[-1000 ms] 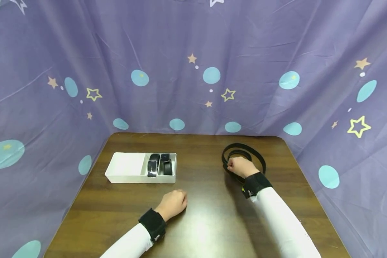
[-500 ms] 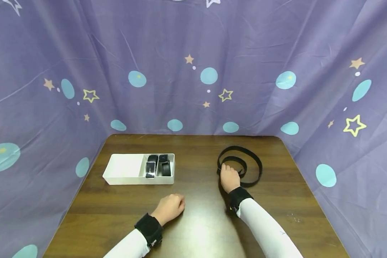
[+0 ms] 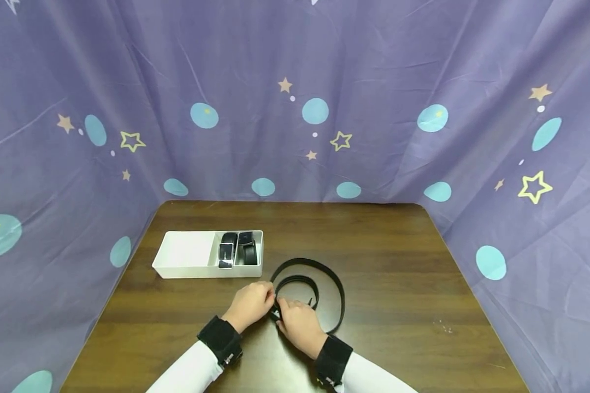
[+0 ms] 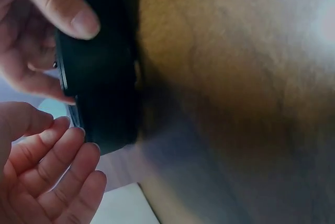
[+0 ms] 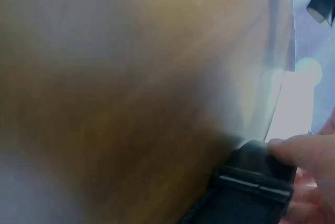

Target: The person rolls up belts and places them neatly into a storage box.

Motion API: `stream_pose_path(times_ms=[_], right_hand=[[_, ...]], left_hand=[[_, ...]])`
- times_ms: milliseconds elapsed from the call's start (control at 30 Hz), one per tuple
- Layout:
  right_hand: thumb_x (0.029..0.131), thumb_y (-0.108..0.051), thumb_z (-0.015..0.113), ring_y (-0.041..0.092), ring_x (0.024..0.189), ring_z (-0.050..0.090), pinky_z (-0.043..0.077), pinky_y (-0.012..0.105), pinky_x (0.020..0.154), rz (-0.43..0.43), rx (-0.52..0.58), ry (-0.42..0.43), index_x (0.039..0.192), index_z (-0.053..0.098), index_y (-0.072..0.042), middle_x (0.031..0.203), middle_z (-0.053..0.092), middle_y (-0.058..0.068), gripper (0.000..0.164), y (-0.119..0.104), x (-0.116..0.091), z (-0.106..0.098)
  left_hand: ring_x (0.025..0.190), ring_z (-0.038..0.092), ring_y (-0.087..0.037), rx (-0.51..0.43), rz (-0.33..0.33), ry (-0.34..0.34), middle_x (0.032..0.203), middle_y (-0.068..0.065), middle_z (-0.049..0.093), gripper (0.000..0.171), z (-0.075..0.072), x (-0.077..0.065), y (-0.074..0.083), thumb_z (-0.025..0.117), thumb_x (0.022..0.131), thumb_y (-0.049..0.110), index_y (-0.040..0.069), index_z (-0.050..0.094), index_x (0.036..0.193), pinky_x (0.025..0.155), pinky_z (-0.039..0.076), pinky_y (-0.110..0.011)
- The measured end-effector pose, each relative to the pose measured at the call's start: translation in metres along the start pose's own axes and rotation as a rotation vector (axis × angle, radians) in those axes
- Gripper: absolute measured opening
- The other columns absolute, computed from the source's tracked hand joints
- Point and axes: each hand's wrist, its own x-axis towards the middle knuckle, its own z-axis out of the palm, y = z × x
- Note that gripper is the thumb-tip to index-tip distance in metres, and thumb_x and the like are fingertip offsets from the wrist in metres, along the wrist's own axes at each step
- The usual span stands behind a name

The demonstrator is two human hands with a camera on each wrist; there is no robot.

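Note:
A black belt (image 3: 341,300) lies in loose coils on the table before me. My right hand (image 3: 302,325) grips it near its outer end, with the thumb (image 4: 84,22) on the flat of the strap in the left wrist view. My left hand (image 3: 249,304) is at the belt's left side, its loosely bent fingers (image 4: 63,150) right at the strap's edge. In the right wrist view the black strap (image 5: 241,198) shows a loop across it, and a thumb overlaps its end. Parts of the coil are hidden behind my right hand.
Behind my left hand stands a white box (image 3: 187,272) with compartments. Two of these hold rolled black belts, one with a shiny buckle (image 3: 226,254). The brown table (image 3: 373,245) extends to a purple curtain (image 3: 295,65) at the back and sides.
My right hand has brought the coiled belt from the right side of the table leftward and nearer, beside my left hand. The left hand has moved slightly; the box stays put.

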Motion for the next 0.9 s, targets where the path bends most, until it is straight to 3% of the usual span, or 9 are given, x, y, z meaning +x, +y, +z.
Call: stream_pose_path(times_ms=[167,300,400,500,633,800,900], right_hand=[[0.086,-0.034,0.07,0.019,0.086,0.068,0.053,0.033,0.076,-0.003,0.122,0.033,0.112,0.062,-0.007,0.094,0.071,0.005,0.039,0.015,0.005,-0.006],[0.086,-0.019,0.071,0.017,0.084,0.068,0.053,0.034,0.075,0.003,0.19,0.12,0.098,0.069,-0.011,0.091,0.07,0.001,0.015,0.047,0.013,-0.017],[0.08,-0.012,0.075,0.015,0.081,0.065,0.052,0.032,0.075,-0.043,0.207,0.131,0.09,0.071,-0.014,0.086,0.068,-0.003,0.011,0.071,0.02,-0.023],[0.078,-0.012,0.077,0.012,0.081,0.064,0.051,0.029,0.077,-0.146,0.241,0.076,0.087,0.072,-0.016,0.086,0.067,-0.006,0.011,0.084,0.022,-0.023],[0.083,-0.014,0.073,0.007,0.081,0.064,0.051,0.024,0.075,-0.259,0.306,-0.027,0.087,0.074,-0.017,0.084,0.067,-0.009,0.005,0.086,0.017,-0.019],[0.085,-0.017,0.069,0.0,0.081,0.063,0.05,0.017,0.072,-0.278,0.381,-0.099,0.086,0.074,-0.018,0.084,0.068,-0.011,0.005,0.081,0.003,-0.013],[0.085,-0.018,0.069,-0.001,0.081,0.063,0.049,0.016,0.072,-0.261,0.398,-0.136,0.086,0.074,-0.018,0.084,0.069,-0.01,0.005,0.081,-0.001,-0.013]], left_hand=[[0.058,0.047,-0.006,-0.017,0.028,-0.009,0.067,0.009,0.052,0.015,-0.012,0.009,0.003,0.067,0.082,0.016,0.018,0.057,0.072,0.05,0.039,-0.025],[0.063,0.047,-0.005,-0.028,0.157,-0.029,0.072,0.01,0.051,0.013,-0.017,0.013,0.009,0.07,0.079,0.016,0.019,0.058,0.074,0.053,0.04,-0.022],[0.072,0.053,-0.007,0.015,0.276,-0.067,0.079,0.01,0.055,0.013,-0.018,0.015,0.013,0.074,0.078,0.021,0.02,0.061,0.08,0.061,0.046,-0.024],[0.079,0.056,-0.008,0.067,0.367,-0.126,0.085,0.01,0.058,0.015,-0.015,0.015,0.016,0.077,0.078,0.027,0.021,0.064,0.084,0.068,0.048,-0.026],[0.078,0.055,-0.004,0.078,0.426,-0.176,0.081,0.013,0.057,0.019,-0.008,0.009,0.02,0.079,0.075,0.035,0.024,0.065,0.081,0.068,0.046,-0.023],[0.073,0.051,0.001,0.034,0.494,-0.186,0.077,0.018,0.056,0.022,0.0,-0.003,0.024,0.08,0.069,0.039,0.025,0.064,0.075,0.065,0.041,-0.018],[0.071,0.05,0.005,0.012,0.5,-0.194,0.076,0.019,0.058,0.019,0.005,-0.006,0.024,0.079,0.07,0.036,0.026,0.064,0.075,0.063,0.04,-0.016]])
